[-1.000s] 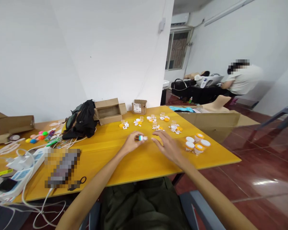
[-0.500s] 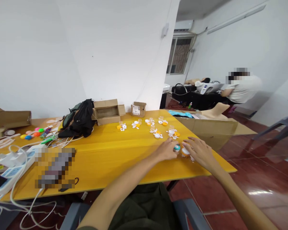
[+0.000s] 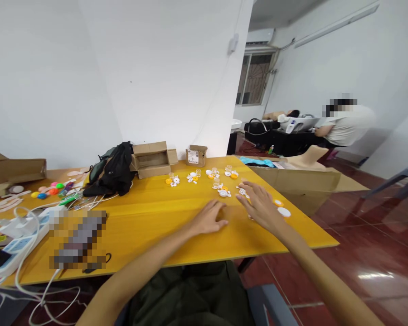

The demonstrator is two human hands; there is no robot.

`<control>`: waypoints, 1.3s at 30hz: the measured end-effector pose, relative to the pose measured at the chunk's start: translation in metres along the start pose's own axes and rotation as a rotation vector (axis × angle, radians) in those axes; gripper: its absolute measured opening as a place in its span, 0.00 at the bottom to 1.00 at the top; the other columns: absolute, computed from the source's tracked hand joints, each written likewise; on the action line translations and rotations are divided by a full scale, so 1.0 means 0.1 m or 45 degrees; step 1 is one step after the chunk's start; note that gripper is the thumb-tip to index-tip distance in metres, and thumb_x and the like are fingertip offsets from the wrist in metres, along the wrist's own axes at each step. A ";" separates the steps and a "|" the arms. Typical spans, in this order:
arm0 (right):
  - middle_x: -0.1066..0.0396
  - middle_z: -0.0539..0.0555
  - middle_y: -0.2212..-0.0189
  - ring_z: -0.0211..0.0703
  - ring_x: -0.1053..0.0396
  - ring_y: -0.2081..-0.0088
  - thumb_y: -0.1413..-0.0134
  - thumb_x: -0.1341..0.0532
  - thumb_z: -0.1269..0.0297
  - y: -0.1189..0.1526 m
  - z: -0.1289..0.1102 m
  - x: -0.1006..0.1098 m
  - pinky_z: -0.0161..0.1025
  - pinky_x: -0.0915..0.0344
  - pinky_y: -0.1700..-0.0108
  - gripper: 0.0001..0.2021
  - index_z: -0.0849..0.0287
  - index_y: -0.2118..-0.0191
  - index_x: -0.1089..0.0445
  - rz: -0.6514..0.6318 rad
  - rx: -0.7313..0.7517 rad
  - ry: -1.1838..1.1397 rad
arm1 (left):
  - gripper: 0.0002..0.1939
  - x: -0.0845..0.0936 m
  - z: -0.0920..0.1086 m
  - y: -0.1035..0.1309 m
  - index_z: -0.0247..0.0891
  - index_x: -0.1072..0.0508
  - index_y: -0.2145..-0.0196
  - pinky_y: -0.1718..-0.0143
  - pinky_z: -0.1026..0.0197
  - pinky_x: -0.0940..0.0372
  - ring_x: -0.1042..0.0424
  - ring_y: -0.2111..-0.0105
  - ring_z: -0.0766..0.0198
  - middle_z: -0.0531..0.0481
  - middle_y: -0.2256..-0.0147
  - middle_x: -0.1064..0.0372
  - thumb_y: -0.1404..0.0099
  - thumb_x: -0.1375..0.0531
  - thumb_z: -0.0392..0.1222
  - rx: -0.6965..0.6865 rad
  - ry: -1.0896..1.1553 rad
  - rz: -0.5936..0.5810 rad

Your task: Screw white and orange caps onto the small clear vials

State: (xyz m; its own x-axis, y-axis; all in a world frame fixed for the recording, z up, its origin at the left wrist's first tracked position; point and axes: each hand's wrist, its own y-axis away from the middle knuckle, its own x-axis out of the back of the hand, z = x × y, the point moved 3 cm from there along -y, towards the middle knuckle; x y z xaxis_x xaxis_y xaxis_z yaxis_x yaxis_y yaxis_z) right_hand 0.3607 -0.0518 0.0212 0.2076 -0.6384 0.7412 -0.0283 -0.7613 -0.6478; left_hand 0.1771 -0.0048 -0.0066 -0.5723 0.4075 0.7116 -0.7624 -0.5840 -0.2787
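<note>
My left hand (image 3: 210, 218) hovers over the yellow table (image 3: 149, 226), thumb and fingers apart with nothing between them. To its right my right hand (image 3: 260, 206) reaches over a cluster of small white round parts (image 3: 242, 192), its fingers spread. It partly hides that cluster. Just right of its wrist lie a flat white disc (image 3: 284, 212) and an orange ring with a white centre (image 3: 278, 203). Farther back sit several similar groups, each with a clear cup (image 3: 216, 182), an orange ring (image 3: 211, 176) and white pieces (image 3: 222, 193).
An open cardboard box (image 3: 153, 170), a smaller box (image 3: 196, 156) and a black bag (image 3: 114, 172) stand along the wall. Left are a power strip (image 3: 23, 242), cables and coloured balls (image 3: 53, 191). Beyond the table's right edge is a large carton (image 3: 295, 183); a person (image 3: 348, 127) sits behind.
My hands have moved apart. The left shifted left, away from the small teal piece; the right moved left and up over the parts, uncovering the white disc and orange ring. The teal piece no longer shows.
</note>
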 end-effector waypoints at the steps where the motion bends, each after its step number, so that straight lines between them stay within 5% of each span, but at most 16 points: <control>1: 0.34 0.61 0.45 0.56 0.36 0.44 0.36 0.54 0.49 -0.06 -0.10 -0.08 0.53 0.37 0.47 0.21 0.51 0.47 0.33 -0.021 0.011 -0.029 | 0.21 0.12 -0.09 0.09 0.39 0.32 0.50 0.44 0.50 0.37 0.32 0.50 0.52 0.42 0.52 0.33 0.41 0.37 0.41 0.015 -0.034 0.030; 7: 0.39 0.67 0.41 0.61 0.40 0.40 0.40 0.46 0.50 -0.47 -0.46 -0.58 0.56 0.38 0.45 0.27 0.58 0.39 0.43 -0.242 -0.235 -0.083 | 0.11 0.91 -0.66 0.51 0.40 0.27 0.58 0.52 0.55 0.33 0.29 0.60 0.58 0.47 0.60 0.29 0.40 0.39 0.39 0.144 -0.096 0.229; 11: 0.35 0.67 0.44 0.61 0.36 0.43 0.43 0.44 0.51 -0.64 -0.41 -0.78 0.53 0.37 0.48 0.27 0.58 0.41 0.42 -0.335 -0.467 -0.135 | 0.08 1.17 -0.90 0.66 0.40 0.26 0.63 0.58 0.58 0.33 0.30 0.66 0.62 0.50 0.67 0.29 0.42 0.38 0.41 0.282 0.034 0.404; 18: 0.26 0.59 0.62 0.56 0.27 0.58 0.51 0.40 0.49 -0.70 -0.05 -1.01 0.48 0.32 0.58 0.18 0.54 0.57 0.34 -0.094 -0.470 -0.359 | 0.11 1.14 -0.96 0.65 0.38 0.25 0.68 0.63 0.60 0.34 0.31 0.71 0.63 0.52 0.73 0.29 0.46 0.35 0.47 0.393 0.363 0.476; 25: 0.29 0.51 0.70 0.46 0.28 0.68 0.55 0.40 0.55 -0.69 0.04 -1.08 0.44 0.33 0.63 0.11 0.53 0.67 0.39 -0.171 -0.414 -0.614 | 0.10 1.16 -0.94 0.65 0.37 0.24 0.69 0.61 0.60 0.33 0.29 0.68 0.63 0.51 0.72 0.27 0.46 0.35 0.46 0.411 0.446 0.524; 32: 0.32 0.49 0.73 0.43 0.32 0.71 0.58 0.38 0.53 -0.70 -0.19 -1.08 0.43 0.32 0.64 0.14 0.53 0.70 0.42 -0.248 -0.267 -0.910 | 0.07 1.19 -0.93 0.65 0.37 0.24 0.70 0.60 0.60 0.33 0.29 0.69 0.64 0.51 0.72 0.27 0.46 0.35 0.42 0.424 0.533 0.577; 39: 0.34 0.48 0.72 0.41 0.34 0.71 0.59 0.37 0.54 -0.66 -0.79 -1.20 0.41 0.32 0.66 0.15 0.53 0.69 0.42 -0.432 -0.208 -1.219 | 0.07 1.24 -0.97 0.65 0.38 0.25 0.70 0.60 0.60 0.33 0.28 0.67 0.62 0.51 0.71 0.26 0.46 0.36 0.43 0.455 0.558 0.712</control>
State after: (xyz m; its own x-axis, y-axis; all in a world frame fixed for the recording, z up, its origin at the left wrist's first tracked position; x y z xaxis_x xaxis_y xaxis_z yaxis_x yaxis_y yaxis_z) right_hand 0.2608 0.0664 -0.0107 0.9199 -0.0829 0.3833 0.0596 -0.9364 -0.3457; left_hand 0.0268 0.0759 0.0009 -0.9649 0.1831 0.1880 -0.2263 -0.9433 -0.2427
